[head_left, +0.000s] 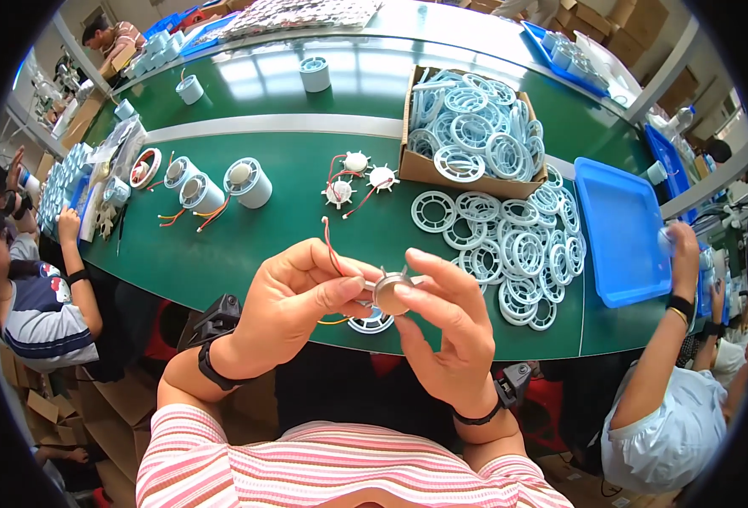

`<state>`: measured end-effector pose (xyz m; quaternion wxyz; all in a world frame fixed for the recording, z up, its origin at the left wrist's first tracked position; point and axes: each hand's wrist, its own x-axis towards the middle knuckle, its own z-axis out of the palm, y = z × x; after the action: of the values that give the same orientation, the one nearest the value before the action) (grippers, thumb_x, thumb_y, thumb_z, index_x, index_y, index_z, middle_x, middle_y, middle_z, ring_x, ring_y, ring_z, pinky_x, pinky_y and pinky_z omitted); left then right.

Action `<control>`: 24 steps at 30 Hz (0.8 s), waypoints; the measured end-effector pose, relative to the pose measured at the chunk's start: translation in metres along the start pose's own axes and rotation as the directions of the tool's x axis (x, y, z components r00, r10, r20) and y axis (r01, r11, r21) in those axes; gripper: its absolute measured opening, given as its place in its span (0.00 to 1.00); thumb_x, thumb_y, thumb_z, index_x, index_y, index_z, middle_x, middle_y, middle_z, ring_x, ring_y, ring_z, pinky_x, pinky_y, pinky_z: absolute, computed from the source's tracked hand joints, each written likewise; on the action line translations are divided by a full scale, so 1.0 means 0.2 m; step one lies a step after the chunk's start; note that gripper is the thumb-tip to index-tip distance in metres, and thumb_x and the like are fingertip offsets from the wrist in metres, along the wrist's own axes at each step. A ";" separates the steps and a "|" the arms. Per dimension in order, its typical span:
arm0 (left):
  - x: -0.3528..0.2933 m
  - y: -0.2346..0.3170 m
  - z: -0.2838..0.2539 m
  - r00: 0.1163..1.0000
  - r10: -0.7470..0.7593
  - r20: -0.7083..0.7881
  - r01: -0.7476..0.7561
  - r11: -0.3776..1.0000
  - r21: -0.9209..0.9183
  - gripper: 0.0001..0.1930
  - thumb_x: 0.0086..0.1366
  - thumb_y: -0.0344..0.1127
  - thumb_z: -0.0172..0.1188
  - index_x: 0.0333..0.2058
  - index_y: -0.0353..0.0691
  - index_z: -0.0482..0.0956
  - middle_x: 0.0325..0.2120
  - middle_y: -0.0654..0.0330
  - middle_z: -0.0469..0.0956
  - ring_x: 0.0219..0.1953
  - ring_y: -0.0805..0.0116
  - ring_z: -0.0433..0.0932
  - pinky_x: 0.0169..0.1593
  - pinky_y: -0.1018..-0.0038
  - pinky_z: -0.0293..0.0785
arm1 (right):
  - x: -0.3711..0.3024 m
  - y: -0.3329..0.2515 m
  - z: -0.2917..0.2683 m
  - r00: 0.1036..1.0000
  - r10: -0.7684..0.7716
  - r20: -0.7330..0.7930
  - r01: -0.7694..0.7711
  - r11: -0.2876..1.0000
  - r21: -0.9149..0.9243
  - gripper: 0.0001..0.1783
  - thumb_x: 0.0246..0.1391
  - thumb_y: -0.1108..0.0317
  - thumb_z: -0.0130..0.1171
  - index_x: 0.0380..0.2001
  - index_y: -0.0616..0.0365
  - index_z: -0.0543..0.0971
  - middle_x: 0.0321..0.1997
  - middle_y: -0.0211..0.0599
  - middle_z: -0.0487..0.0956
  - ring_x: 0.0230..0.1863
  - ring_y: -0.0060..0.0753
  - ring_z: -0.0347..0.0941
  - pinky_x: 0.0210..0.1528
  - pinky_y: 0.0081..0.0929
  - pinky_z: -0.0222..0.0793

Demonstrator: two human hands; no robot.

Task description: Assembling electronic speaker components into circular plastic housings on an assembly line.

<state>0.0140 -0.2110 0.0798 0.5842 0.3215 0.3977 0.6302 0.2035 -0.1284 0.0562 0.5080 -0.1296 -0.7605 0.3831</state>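
Note:
Over the near edge of the green table, my left hand (302,292) and my right hand (450,326) hold one small round metal-faced motor (393,296) with short prongs at its rim. The left thumb and fingers pinch its side, where a red wire (332,245) with a white plug rises. My right fingertips grip the disc's face and edge. Just under the hands, a light-blue ringed part (371,322) is partly hidden, and a yellow wire shows beside it. Farther off lie three white spoked hubs (382,177) with red wires.
Light-blue cylinders (248,184) with wires stand on the left. A cardboard box (509,186) of light-blue rings stands at the far right, with a loose pile of rings (522,262) before it. Beyond is a blue tray (619,292). Co-workers sit at both sides.

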 end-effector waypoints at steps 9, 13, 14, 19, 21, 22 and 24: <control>0.04 -0.03 -0.01 0.994 -0.021 -0.105 0.020 1.000 -0.011 0.06 0.70 0.27 0.62 0.41 0.31 0.76 0.46 0.47 0.82 0.48 0.62 0.83 0.50 0.67 0.86 | -0.07 0.07 0.00 0.988 0.154 0.032 -0.156 0.984 0.084 0.25 0.48 0.81 0.72 0.51 0.62 0.79 0.60 0.47 0.71 0.57 0.37 0.74 0.57 0.31 0.78; 0.02 -0.05 -0.02 0.996 -0.022 -0.085 0.018 0.999 -0.038 0.07 0.69 0.27 0.62 0.42 0.30 0.77 0.47 0.47 0.81 0.47 0.63 0.83 0.51 0.68 0.86 | -0.07 0.05 0.02 0.982 0.181 -0.045 -0.179 0.983 0.050 0.26 0.42 0.83 0.74 0.48 0.60 0.82 0.54 0.46 0.78 0.50 0.39 0.79 0.49 0.31 0.79; 0.02 -0.06 -0.01 0.997 -0.019 -0.074 0.016 0.999 -0.039 0.07 0.69 0.26 0.62 0.42 0.30 0.77 0.46 0.47 0.81 0.47 0.63 0.83 0.51 0.69 0.86 | -0.07 0.05 0.03 0.981 0.188 -0.037 -0.186 0.981 0.055 0.26 0.42 0.83 0.74 0.48 0.60 0.82 0.54 0.46 0.78 0.50 0.39 0.79 0.49 0.31 0.79; 0.00 -0.06 -0.01 0.999 0.021 -0.027 -0.020 1.000 0.016 0.06 0.69 0.25 0.62 0.42 0.30 0.78 0.45 0.50 0.82 0.45 0.67 0.83 0.49 0.72 0.84 | -0.08 0.06 0.01 0.984 0.177 -0.027 -0.175 0.983 0.050 0.25 0.41 0.85 0.72 0.46 0.60 0.83 0.52 0.45 0.78 0.49 0.38 0.79 0.47 0.29 0.79; -0.01 -0.07 -0.03 0.999 0.035 -0.020 -0.034 0.999 0.042 0.05 0.69 0.24 0.62 0.42 0.30 0.78 0.44 0.51 0.82 0.45 0.69 0.83 0.47 0.73 0.84 | -0.06 0.04 -0.01 0.985 0.172 0.016 -0.173 0.984 0.035 0.25 0.41 0.87 0.71 0.46 0.59 0.84 0.51 0.44 0.79 0.47 0.39 0.80 0.46 0.29 0.79; -0.02 -0.08 -0.05 0.995 0.097 -0.012 -0.094 0.984 0.148 0.05 0.67 0.22 0.63 0.41 0.31 0.79 0.44 0.51 0.82 0.44 0.68 0.82 0.46 0.74 0.83 | -0.06 0.04 -0.01 0.983 0.180 0.021 -0.181 0.983 0.039 0.25 0.41 0.87 0.71 0.46 0.59 0.84 0.51 0.44 0.79 0.47 0.39 0.80 0.46 0.29 0.79; -0.05 -0.11 -0.08 0.977 0.212 0.021 -0.206 0.912 0.354 0.06 0.64 0.19 0.65 0.38 0.32 0.79 0.42 0.51 0.81 0.42 0.67 0.82 0.44 0.74 0.82 | -0.05 0.02 -0.03 0.982 0.161 0.095 -0.161 0.987 -0.009 0.25 0.41 0.87 0.70 0.46 0.58 0.85 0.49 0.43 0.80 0.44 0.38 0.81 0.44 0.29 0.80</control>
<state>0.0120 -0.2229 0.0534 0.4425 0.4566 0.4733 0.6097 0.2117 -0.1296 0.0476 0.4384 -0.1728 -0.7710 0.4283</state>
